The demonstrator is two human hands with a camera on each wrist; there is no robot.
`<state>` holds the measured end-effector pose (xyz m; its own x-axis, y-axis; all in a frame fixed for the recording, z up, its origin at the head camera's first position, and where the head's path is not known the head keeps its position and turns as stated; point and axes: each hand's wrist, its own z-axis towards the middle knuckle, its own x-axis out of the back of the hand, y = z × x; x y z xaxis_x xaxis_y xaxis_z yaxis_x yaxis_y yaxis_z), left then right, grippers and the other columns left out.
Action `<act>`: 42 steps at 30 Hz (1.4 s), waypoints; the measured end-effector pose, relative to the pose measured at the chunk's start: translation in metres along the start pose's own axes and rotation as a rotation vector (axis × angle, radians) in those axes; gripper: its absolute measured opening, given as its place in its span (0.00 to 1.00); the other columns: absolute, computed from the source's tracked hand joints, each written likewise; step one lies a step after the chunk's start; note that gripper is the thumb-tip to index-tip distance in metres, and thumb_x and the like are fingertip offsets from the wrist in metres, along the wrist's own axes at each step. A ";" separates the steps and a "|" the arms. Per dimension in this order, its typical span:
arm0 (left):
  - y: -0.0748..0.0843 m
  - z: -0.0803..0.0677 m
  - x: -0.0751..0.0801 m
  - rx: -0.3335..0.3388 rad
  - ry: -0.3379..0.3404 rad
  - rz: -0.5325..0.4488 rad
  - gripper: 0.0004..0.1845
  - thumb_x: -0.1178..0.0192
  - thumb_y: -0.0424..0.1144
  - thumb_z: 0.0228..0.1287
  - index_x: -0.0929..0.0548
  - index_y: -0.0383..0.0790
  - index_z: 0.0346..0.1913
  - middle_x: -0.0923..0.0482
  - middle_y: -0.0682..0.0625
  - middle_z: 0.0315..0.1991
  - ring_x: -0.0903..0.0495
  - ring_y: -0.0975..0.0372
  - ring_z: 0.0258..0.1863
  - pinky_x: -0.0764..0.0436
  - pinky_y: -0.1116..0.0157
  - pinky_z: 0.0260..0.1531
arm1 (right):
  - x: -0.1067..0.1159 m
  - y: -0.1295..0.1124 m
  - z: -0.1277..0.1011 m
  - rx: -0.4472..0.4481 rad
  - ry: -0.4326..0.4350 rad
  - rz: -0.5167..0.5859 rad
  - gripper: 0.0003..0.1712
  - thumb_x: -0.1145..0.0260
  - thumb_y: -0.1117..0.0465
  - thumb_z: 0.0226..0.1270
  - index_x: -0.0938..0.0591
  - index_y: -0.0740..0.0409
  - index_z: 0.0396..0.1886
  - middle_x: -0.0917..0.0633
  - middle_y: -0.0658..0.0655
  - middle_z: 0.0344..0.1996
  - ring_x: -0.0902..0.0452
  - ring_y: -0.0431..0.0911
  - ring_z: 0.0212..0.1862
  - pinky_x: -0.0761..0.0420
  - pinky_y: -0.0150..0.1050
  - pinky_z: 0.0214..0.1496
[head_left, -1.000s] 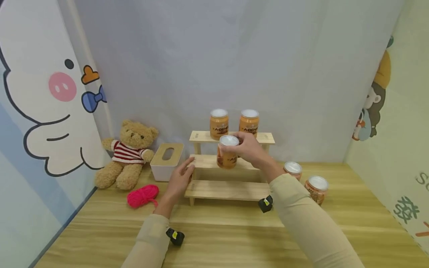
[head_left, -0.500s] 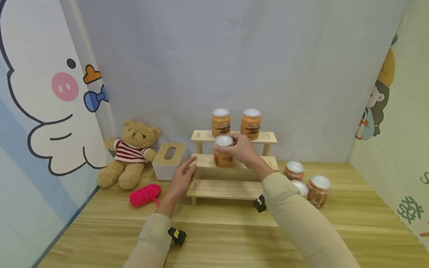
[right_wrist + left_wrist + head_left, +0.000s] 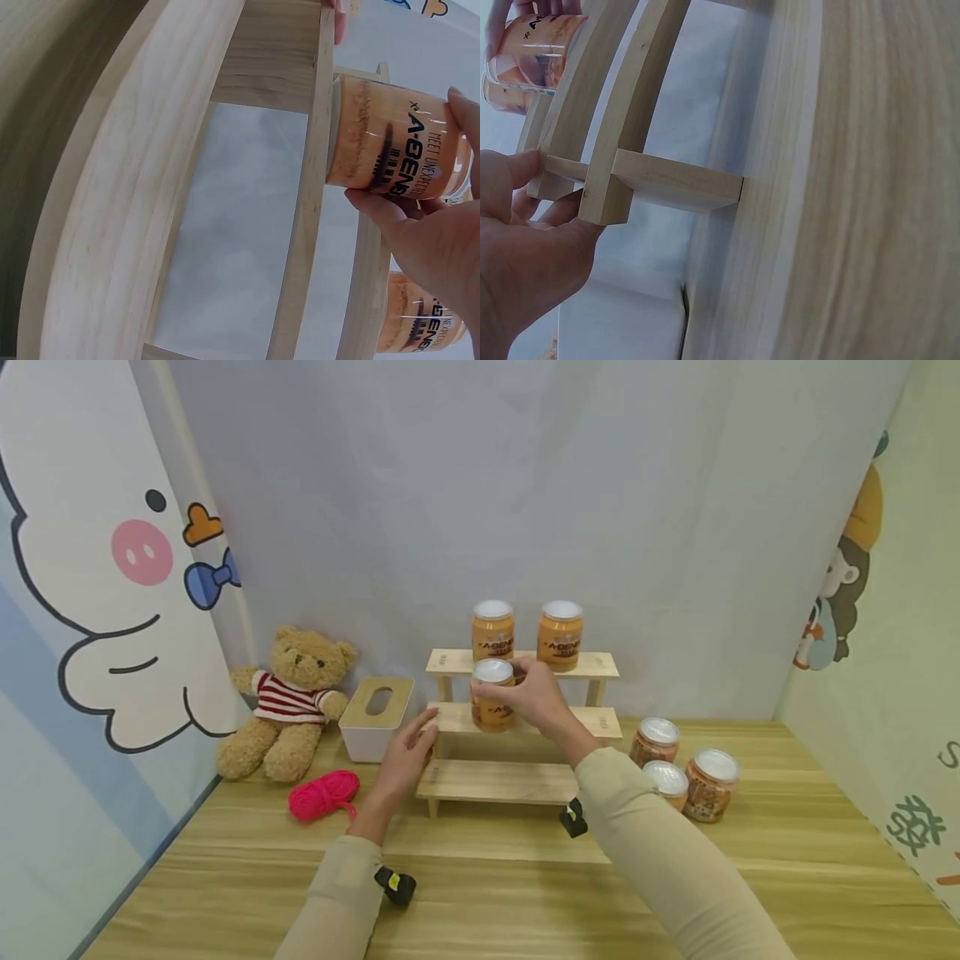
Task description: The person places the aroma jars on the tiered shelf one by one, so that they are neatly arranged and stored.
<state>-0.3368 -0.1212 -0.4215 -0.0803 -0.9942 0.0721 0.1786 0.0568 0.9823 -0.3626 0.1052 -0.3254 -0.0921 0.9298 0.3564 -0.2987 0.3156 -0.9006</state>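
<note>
My right hand (image 3: 536,693) grips an orange-labelled jar (image 3: 492,714) with a silvery-white lid. The jar stands upright on the left half of the middle tier, its base against the board in the right wrist view. At the left end of the three-tier wooden shelf (image 3: 510,783), my left hand (image 3: 405,760) holds the frame; the left wrist view shows the thumb at a board's end and the fingers partly hidden behind the wood. Two similar jars, a left jar (image 3: 492,631) and a right jar (image 3: 560,639), stand on the top tier.
Right of the shelf, three more jars stand on the table: a rear jar (image 3: 655,743), a front jar (image 3: 669,783) and a right-hand jar (image 3: 711,785). To the left are a tissue box (image 3: 375,727), a teddy bear (image 3: 292,706) and pink yarn (image 3: 324,795).
My right hand has carried the jar leftward and slightly down onto the middle tier. The left hand keeps its place at the shelf's end.
</note>
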 end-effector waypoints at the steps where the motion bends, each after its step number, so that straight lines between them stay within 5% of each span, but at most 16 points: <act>1: 0.000 0.000 0.000 -0.002 -0.001 0.004 0.26 0.51 0.44 0.80 0.34 0.42 0.75 0.33 0.35 0.68 0.33 0.49 0.66 0.32 0.48 0.64 | 0.000 0.000 0.000 0.001 0.001 0.000 0.35 0.21 0.48 0.57 0.21 0.61 0.58 0.17 0.56 0.50 0.20 0.50 0.51 0.20 0.49 0.54; 8: 0.006 0.001 -0.002 0.000 -0.013 -0.007 0.25 0.52 0.42 0.81 0.35 0.40 0.76 0.34 0.36 0.70 0.34 0.50 0.66 0.34 0.50 0.65 | 0.002 0.002 -0.001 0.012 0.013 0.009 0.36 0.22 0.46 0.57 0.22 0.60 0.59 0.18 0.56 0.50 0.21 0.50 0.51 0.21 0.49 0.53; 13: -0.001 0.002 -0.003 -0.003 0.012 0.014 0.25 0.52 0.42 0.81 0.34 0.42 0.75 0.27 0.39 0.57 0.31 0.56 0.54 0.29 0.56 0.59 | 0.005 0.006 -0.007 -0.030 0.012 0.037 0.39 0.21 0.44 0.55 0.23 0.56 0.62 0.19 0.54 0.54 0.23 0.50 0.55 0.22 0.50 0.56; 24: -0.002 0.001 -0.003 -0.004 0.006 -0.003 0.25 0.51 0.42 0.81 0.35 0.40 0.75 0.31 0.33 0.66 0.32 0.50 0.64 0.33 0.48 0.65 | 0.031 0.010 -0.044 -0.065 0.047 0.095 0.46 0.22 0.43 0.55 0.28 0.58 0.69 0.23 0.56 0.63 0.27 0.51 0.63 0.24 0.49 0.61; 33: -0.002 0.002 -0.004 0.001 0.005 -0.022 0.25 0.52 0.40 0.81 0.35 0.40 0.75 0.29 0.34 0.62 0.32 0.53 0.61 0.33 0.50 0.65 | 0.073 0.002 -0.081 -0.039 0.073 0.091 0.39 0.24 0.54 0.61 0.29 0.62 0.68 0.23 0.60 0.61 0.27 0.53 0.63 0.27 0.51 0.62; 42: -0.003 0.002 -0.001 0.005 -0.002 -0.028 0.26 0.51 0.43 0.81 0.35 0.42 0.76 0.31 0.32 0.65 0.34 0.50 0.65 0.35 0.48 0.67 | 0.126 0.025 -0.104 -0.021 0.084 0.044 0.38 0.28 0.54 0.67 0.32 0.64 0.71 0.24 0.62 0.63 0.26 0.48 0.62 0.21 0.32 0.52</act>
<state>-0.3393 -0.1199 -0.4239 -0.0869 -0.9952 0.0453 0.1712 0.0299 0.9848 -0.2827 0.2498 -0.3295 -0.0248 0.9552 0.2948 -0.2765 0.2769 -0.9203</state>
